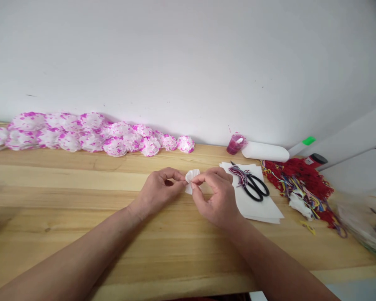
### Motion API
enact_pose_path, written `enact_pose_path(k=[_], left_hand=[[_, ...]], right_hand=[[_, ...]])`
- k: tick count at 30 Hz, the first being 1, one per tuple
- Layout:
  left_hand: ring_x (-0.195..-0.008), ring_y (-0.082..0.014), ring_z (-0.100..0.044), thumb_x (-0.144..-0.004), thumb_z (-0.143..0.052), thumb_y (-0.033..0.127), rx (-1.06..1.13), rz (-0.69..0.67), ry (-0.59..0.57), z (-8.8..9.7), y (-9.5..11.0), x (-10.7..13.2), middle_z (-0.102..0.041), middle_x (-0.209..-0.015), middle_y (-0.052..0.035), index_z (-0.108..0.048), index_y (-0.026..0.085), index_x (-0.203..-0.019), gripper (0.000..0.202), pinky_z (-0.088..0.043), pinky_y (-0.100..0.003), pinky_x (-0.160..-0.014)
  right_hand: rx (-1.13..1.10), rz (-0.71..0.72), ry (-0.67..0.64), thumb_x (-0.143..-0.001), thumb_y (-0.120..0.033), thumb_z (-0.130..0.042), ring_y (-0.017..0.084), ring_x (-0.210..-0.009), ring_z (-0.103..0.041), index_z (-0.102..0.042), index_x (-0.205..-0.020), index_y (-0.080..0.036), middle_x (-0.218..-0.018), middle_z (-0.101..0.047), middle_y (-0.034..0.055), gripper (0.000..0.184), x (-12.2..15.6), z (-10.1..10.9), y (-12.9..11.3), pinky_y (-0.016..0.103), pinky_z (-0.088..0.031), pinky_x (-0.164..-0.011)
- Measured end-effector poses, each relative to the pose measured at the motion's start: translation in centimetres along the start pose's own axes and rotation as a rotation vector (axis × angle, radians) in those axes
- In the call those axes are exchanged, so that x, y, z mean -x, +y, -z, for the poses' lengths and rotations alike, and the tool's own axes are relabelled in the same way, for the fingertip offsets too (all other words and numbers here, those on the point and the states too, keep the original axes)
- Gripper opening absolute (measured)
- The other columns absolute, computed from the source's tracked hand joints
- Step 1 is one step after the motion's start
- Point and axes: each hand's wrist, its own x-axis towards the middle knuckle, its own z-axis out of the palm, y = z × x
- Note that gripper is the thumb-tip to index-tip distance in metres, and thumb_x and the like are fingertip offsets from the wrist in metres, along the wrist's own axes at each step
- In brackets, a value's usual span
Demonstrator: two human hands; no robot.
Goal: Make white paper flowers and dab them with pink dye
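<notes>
Between my two hands, above the wooden table, is a small piece of gathered white paper (192, 174), fanned out at the top and pinched in at its middle. My left hand (163, 186) grips its left side between thumb and forefinger. From the right, my right hand (215, 192) pinches the same spot with thumb and fingertips. Beside my right hand, black-handled scissors (253, 187) lie on a stack of white paper sheets (257, 209). A small bundle of coloured yarn (240, 175) rests across the scissors' blades.
Along the wall runs a row of white-and-pink paper flowers (70, 133). Farther right stand a cup of pink liquid (236, 144), a white roll (265, 151) and a green-tipped white object (302, 146). A heap of red yarn (313, 177) and mixed strands fills the table's right end.
</notes>
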Motion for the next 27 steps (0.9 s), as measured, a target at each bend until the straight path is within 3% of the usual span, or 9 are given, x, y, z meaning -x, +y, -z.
enact_pose_path(k=[5,9,12,20,27], left_hand=[[-0.090,-0.0190,-0.067,-0.077,-0.069,0.033,0.005,-0.134,0.006,-0.27,-0.24,0.13,-0.072,-0.105,-0.0068,-0.071,0.016,-0.075,0.017,-0.051,-0.026,-0.078],[-0.068,-0.0146,-0.062,-0.080,-0.066,0.034,-0.025,-0.034,-0.038,-0.49,-0.59,0.31,-0.072,-0.080,-0.0032,-0.071,0.016,-0.081,0.019,-0.048,-0.023,-0.061],[-0.062,-0.0125,-0.057,-0.081,-0.065,0.035,-0.027,-0.006,-0.058,-0.45,-0.81,0.29,-0.068,-0.069,-0.0009,-0.069,0.016,-0.078,0.020,-0.043,-0.022,-0.055],[-0.060,-0.0108,-0.055,-0.084,-0.063,0.037,-0.006,0.014,-0.102,-0.12,-0.99,0.18,-0.065,-0.068,0.0010,-0.064,0.017,-0.076,0.022,-0.041,-0.021,-0.055],[-0.060,-0.0100,-0.052,-0.084,-0.063,0.037,-0.003,0.009,-0.123,-0.07,-0.78,0.26,-0.061,-0.066,0.0029,-0.060,0.018,-0.073,0.022,-0.039,-0.021,-0.055]], right_hand=[[0.065,0.046,0.000,-0.079,-0.016,-0.067,0.022,-0.087,-0.059,-0.064,-0.081,-0.023,-0.077,-0.071,-0.0019,0.008,0.20,-0.12,0.12,0.041,-0.035,-0.083],[0.091,0.063,0.005,-0.080,-0.014,-0.065,0.022,-0.088,-0.059,-0.064,-0.079,-0.023,-0.072,-0.070,-0.0016,0.009,0.28,-0.13,0.02,0.042,-0.034,-0.084],[0.088,0.028,-0.007,-0.078,-0.013,-0.064,0.022,-0.086,-0.058,-0.063,-0.077,-0.023,-0.073,-0.069,-0.0009,0.010,0.24,-0.12,-0.13,0.041,-0.035,-0.083],[-0.070,-0.178,-0.074,-0.079,-0.014,-0.060,0.020,-0.081,-0.060,-0.060,-0.072,-0.023,-0.074,-0.068,-0.0006,0.011,-0.36,0.34,0.16,0.037,-0.041,-0.080],[-0.013,-0.099,-0.094,-0.078,-0.018,-0.067,0.022,-0.087,-0.059,-0.066,-0.083,-0.023,-0.079,-0.069,0.0001,0.007,0.03,0.16,0.04,0.039,-0.039,-0.083]])
